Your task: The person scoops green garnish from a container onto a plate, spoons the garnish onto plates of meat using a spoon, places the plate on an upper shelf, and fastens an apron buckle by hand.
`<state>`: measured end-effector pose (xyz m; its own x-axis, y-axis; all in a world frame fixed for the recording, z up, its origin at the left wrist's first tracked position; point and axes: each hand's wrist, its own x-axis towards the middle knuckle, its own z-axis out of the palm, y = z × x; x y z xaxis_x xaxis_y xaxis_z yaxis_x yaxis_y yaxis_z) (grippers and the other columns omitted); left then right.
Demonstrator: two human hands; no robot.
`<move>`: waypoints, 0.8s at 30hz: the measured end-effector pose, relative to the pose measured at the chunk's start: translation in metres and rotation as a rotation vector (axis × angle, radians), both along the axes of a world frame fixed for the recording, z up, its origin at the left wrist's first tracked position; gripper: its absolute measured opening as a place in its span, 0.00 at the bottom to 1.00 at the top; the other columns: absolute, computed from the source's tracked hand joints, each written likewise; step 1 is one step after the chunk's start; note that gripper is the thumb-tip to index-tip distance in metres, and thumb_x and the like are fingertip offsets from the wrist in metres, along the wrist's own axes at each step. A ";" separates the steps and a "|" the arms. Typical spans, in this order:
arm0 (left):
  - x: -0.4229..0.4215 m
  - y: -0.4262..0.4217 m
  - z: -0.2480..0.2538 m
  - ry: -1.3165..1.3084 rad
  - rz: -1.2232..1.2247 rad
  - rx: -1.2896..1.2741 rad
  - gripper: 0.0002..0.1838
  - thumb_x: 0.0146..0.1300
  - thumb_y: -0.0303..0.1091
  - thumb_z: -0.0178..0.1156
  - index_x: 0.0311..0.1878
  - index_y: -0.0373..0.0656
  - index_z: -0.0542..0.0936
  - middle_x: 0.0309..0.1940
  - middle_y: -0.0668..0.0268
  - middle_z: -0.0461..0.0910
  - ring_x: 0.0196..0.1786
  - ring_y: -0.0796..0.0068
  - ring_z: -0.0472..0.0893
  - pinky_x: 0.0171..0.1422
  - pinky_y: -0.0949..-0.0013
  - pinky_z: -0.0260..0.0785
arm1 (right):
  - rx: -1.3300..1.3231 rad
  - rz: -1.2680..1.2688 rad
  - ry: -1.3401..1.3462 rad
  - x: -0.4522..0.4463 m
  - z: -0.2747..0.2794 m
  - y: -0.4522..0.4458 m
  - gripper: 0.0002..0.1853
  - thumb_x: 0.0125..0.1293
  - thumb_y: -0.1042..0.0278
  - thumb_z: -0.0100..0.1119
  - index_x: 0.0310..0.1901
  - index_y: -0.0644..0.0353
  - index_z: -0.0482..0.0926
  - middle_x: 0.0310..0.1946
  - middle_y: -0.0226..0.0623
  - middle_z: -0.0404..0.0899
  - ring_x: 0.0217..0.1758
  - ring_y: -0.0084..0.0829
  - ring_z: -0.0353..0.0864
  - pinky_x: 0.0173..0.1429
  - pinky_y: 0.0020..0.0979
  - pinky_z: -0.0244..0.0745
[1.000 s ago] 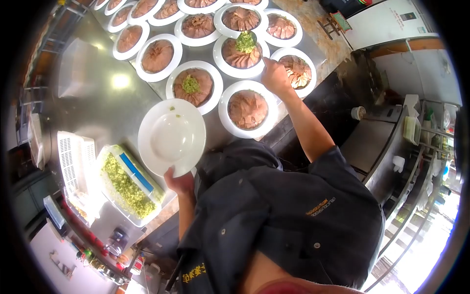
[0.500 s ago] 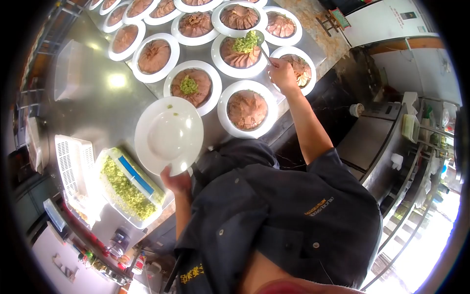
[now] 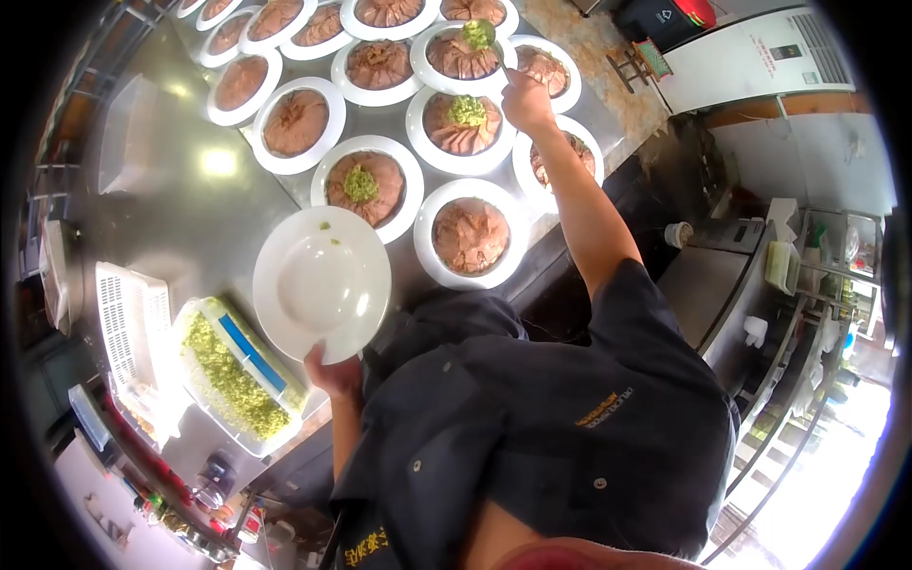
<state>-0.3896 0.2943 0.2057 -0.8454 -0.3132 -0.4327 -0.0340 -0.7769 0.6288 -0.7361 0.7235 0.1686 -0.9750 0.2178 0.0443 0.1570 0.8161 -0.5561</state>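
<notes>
My left hand (image 3: 334,370) grips the rim of a white plate (image 3: 321,285), tilted near my body, with a few green bits on it. My right hand (image 3: 528,101) is closed around the handle of a spoon (image 3: 499,53), reaching over a plate of sliced meat (image 3: 458,68). Chopped green topping (image 3: 478,35) is at the spoon's tip; whether it rests on the meat or the spoon I cannot tell. Just nearer, another meat plate carries a green mound (image 3: 465,111). A third, to the left, also bears a green mound (image 3: 360,185). The closest meat plate (image 3: 471,235) shows no green heap.
A clear tub (image 3: 237,375) of chopped green topping with a blue strip stands at the lower left. Beside it is a white perforated basket (image 3: 131,328). More meat plates (image 3: 297,123) crowd the steel table (image 3: 190,228). A reddish patterned surface (image 3: 594,57) lies beyond.
My right hand and the spoon have moved away from me to the plate behind. A green mound stays on the nearer plate. My left hand still holds its white plate.
</notes>
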 end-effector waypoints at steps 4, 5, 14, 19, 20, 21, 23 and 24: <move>0.010 0.008 0.006 -0.038 0.076 0.011 0.36 0.63 0.37 0.51 0.75 0.34 0.65 0.71 0.54 0.69 0.75 0.53 0.67 0.79 0.47 0.60 | 0.215 0.084 -0.065 -0.009 -0.005 -0.018 0.21 0.66 0.69 0.58 0.60 0.61 0.77 0.44 0.57 0.86 0.51 0.53 0.87 0.60 0.47 0.80; 0.011 0.008 0.007 -0.021 0.065 -0.015 0.36 0.63 0.38 0.51 0.75 0.34 0.65 0.70 0.53 0.69 0.75 0.52 0.67 0.79 0.47 0.60 | 0.247 0.058 -0.098 -0.011 -0.004 -0.021 0.22 0.66 0.68 0.59 0.61 0.61 0.76 0.47 0.56 0.86 0.52 0.54 0.86 0.60 0.48 0.81; 0.024 0.013 0.008 -0.031 0.121 -0.029 0.37 0.61 0.41 0.52 0.73 0.34 0.66 0.68 0.53 0.70 0.72 0.53 0.70 0.77 0.49 0.62 | 0.544 0.080 -0.152 -0.014 0.014 -0.025 0.21 0.77 0.66 0.47 0.66 0.67 0.71 0.58 0.53 0.81 0.55 0.52 0.87 0.59 0.45 0.84; 0.048 0.004 -0.001 -0.072 0.169 0.003 0.37 0.61 0.42 0.54 0.74 0.35 0.67 0.67 0.53 0.72 0.70 0.54 0.71 0.76 0.50 0.63 | 0.465 -0.035 -0.151 -0.017 0.014 -0.011 0.27 0.70 0.70 0.52 0.70 0.62 0.70 0.63 0.54 0.77 0.59 0.55 0.84 0.61 0.53 0.80; 0.060 -0.005 -0.012 -0.074 0.182 -0.040 0.38 0.60 0.43 0.54 0.74 0.36 0.67 0.67 0.53 0.72 0.70 0.53 0.71 0.76 0.49 0.64 | 0.467 -0.032 -0.147 -0.008 0.021 -0.015 0.27 0.70 0.70 0.52 0.70 0.62 0.70 0.63 0.54 0.77 0.59 0.55 0.84 0.61 0.53 0.80; 0.064 -0.007 -0.010 -0.074 0.194 -0.079 0.39 0.59 0.43 0.55 0.74 0.36 0.66 0.67 0.52 0.71 0.70 0.52 0.72 0.75 0.48 0.65 | 0.414 -0.014 -0.053 -0.001 0.028 -0.018 0.22 0.72 0.71 0.47 0.66 0.62 0.74 0.58 0.53 0.82 0.57 0.55 0.85 0.59 0.53 0.80; 0.081 -0.016 0.000 -0.054 0.217 -0.068 0.40 0.58 0.44 0.56 0.74 0.36 0.66 0.68 0.52 0.71 0.70 0.51 0.72 0.75 0.47 0.65 | 0.242 0.065 0.013 0.016 0.036 -0.024 0.20 0.74 0.70 0.47 0.62 0.66 0.78 0.50 0.51 0.87 0.52 0.52 0.88 0.55 0.48 0.83; 0.087 -0.024 0.008 -0.039 0.237 -0.061 0.42 0.57 0.45 0.57 0.75 0.36 0.65 0.69 0.52 0.70 0.70 0.50 0.72 0.74 0.46 0.65 | 0.246 0.067 0.019 0.027 0.035 -0.030 0.20 0.74 0.70 0.47 0.62 0.66 0.78 0.50 0.51 0.87 0.52 0.52 0.88 0.55 0.48 0.83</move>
<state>-0.3025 0.2702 0.2135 -0.7286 -0.5272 -0.4373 0.1194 -0.7265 0.6768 -0.7091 0.6932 0.2039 -0.9854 0.1327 0.1063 0.0891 0.9355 -0.3419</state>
